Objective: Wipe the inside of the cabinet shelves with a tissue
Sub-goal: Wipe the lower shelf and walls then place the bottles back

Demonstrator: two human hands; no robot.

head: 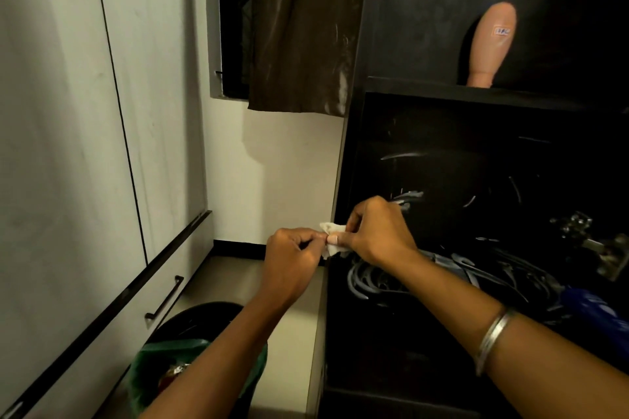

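Observation:
A small crumpled white tissue point(332, 239) is held between both hands in front of the left edge of the dark open cabinet point(360, 146). My left hand point(292, 258) pinches its left side with curled fingers. My right hand point(374, 231) pinches its right side with thumb and fingers; a metal bangle sits on that forearm. The middle shelf point(442, 333) behind the hands is black and holds a tangle of grey cables point(374, 279). The upper shelf board point(442, 92) carries a tan wooden bat-shaped object point(493, 44).
A black bin with a green liner point(163, 360) stands on the floor below my left arm. White wardrobe doors and a drawer with a black handle point(165, 296) fill the left. A brown curtain point(303, 27) hangs over the window. Metal hardware point(592, 241) and a blue item point(592, 306) lie at the shelf's right.

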